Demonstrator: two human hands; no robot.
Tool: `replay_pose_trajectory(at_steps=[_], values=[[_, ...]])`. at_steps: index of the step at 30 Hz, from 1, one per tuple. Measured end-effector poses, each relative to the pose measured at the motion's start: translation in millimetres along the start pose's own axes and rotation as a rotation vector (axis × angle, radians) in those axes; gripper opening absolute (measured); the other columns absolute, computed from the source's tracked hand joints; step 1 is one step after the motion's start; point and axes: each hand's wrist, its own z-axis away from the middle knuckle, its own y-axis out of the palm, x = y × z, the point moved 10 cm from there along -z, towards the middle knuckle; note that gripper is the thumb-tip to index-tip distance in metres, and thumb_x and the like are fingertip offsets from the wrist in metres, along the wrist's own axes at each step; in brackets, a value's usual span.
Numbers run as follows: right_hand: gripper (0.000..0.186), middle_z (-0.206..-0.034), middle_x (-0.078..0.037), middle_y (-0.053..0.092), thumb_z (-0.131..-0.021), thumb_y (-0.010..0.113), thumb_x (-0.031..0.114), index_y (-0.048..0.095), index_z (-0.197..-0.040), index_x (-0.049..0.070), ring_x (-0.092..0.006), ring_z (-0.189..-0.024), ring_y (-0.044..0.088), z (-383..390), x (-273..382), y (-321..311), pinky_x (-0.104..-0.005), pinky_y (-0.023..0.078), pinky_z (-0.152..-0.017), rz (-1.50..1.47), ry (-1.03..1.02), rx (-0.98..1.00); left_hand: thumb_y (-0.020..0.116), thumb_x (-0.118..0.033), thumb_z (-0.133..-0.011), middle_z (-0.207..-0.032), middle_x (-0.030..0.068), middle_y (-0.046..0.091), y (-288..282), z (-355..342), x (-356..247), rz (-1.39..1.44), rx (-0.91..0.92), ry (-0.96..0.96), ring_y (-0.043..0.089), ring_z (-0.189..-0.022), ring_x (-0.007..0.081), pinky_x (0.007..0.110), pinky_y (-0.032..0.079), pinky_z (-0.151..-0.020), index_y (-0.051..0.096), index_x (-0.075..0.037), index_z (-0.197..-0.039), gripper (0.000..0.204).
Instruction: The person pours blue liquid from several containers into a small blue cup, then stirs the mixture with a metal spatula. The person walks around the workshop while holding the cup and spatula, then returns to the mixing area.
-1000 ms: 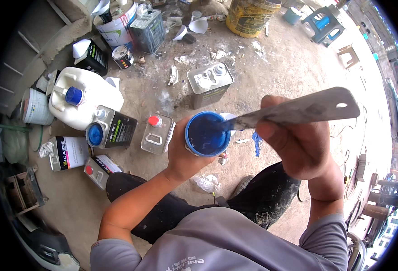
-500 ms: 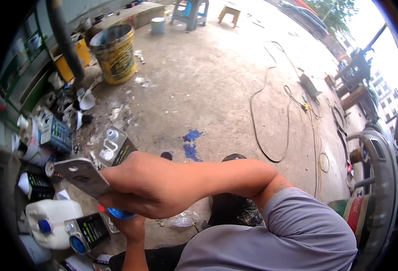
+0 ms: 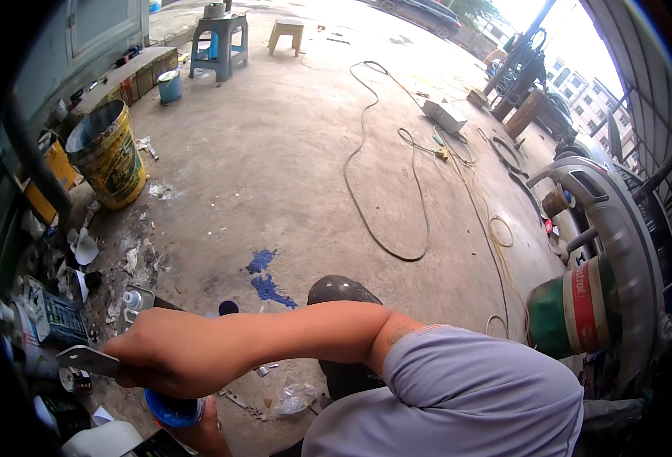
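Observation:
My right hand (image 3: 170, 352) is closed round a flat metal strip (image 3: 88, 360) with a hole near its end, held above an open container of blue paint (image 3: 174, 410). The strip's lower part is hidden by the hand. Against the container's right side is my left hand (image 3: 203, 434), its fingers wrapped round it and partly out of sight. Just beyond my right fist stands a metal tin (image 3: 139, 298) with a white cap, largely covered by the hand. A small dark round piece (image 3: 228, 308) lies on the floor beside my right forearm.
Blue paint stains (image 3: 267, 282) mark the concrete ahead. At left are a yellow bucket (image 3: 111, 160), a blue-labelled tin (image 3: 54, 316) and a white jug (image 3: 104, 442). A cable (image 3: 366, 236) loops across the floor. A green drum (image 3: 553, 316) stands beside a grey bumper (image 3: 633, 266) at right.
My view has swung right, so the surroundings sit further left. The strip now shows at a flatter angle, and more of the blue paint container is visible below my right hand.

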Motion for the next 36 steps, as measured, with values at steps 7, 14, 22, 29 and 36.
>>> replay_pose_trajectory(at_steps=[7,14,22,29,36], values=[[0.015,-0.07,-0.022,0.061,-0.095,0.066,0.012,0.06,-0.092,-0.001,-0.0463,-0.07,0.061,6.0,-2.2,-3.8,-0.0499,0.045,-0.061,-0.029,-0.046,-0.047,0.093,0.0,-0.07,-0.136,0.0176,0.062,26.0,-9.9,-28.5,0.192,0.234,0.087,0.062,-0.12,0.0236,0.041,0.05,-0.108,0.051,0.008,-0.143,0.084],[0.013,-0.072,-0.022,0.062,-0.094,0.066,0.01,0.062,-0.089,-0.001,-0.0462,-0.072,0.062,12.7,-5.4,3.0,-0.049,0.046,-0.063,0.106,-0.006,0.032,0.094,0.0,-0.067,-0.137,0.0184,0.062,24.2,1.6,-46.2,0.296,0.147,0.134,0.063,-0.119,0.027,0.042,0.049,-0.108,0.051,0.01,-0.141,0.086],[0.014,-0.073,-0.022,0.062,-0.097,0.065,0.012,0.059,-0.098,-0.001,-0.0474,-0.074,0.062,11.1,-2.4,-9.3,-0.0512,0.046,-0.064,0.119,0.034,0.0,0.087,-0.003,-0.065,-0.153,0.0182,0.049,9.1,12.7,22.3,0.136,0.049,0.036,0.049,-0.142,0.0279,0.044,0.033,-0.122,0.032,0.002,-0.159,0.109],[0.015,-0.088,-0.015,0.068,-0.099,0.067,0.006,0.068,-0.113,0.0,-0.0372,-0.078,0.067,10.0,10.6,-6.5,-0.0424,0.051,-0.069,0.095,0.004,0.022,0.101,-0.015,-0.06,-0.133,0.0144,0.059,5.7,4.2,-12.5,0.083,0.033,0.13,0.062,-0.122,0.0285,0.043,0.048,-0.108,0.043,-0.005,-0.144,0.103],[0.015,-0.093,-0.013,0.071,-0.096,0.072,0.004,0.07,-0.11,0.001,-0.029,-0.08,0.071,16.6,10.7,6.8,-0.0364,0.053,-0.071,0.221,0.076,-0.002,0.101,-0.016,-0.063,-0.131,0.0139,0.06,-1.3,3.4,-23.9,0.058,0.004,0.181,0.065,-0.12,0.0302,0.041,0.053,-0.102,0.045,-0.007,-0.144,0.098]])
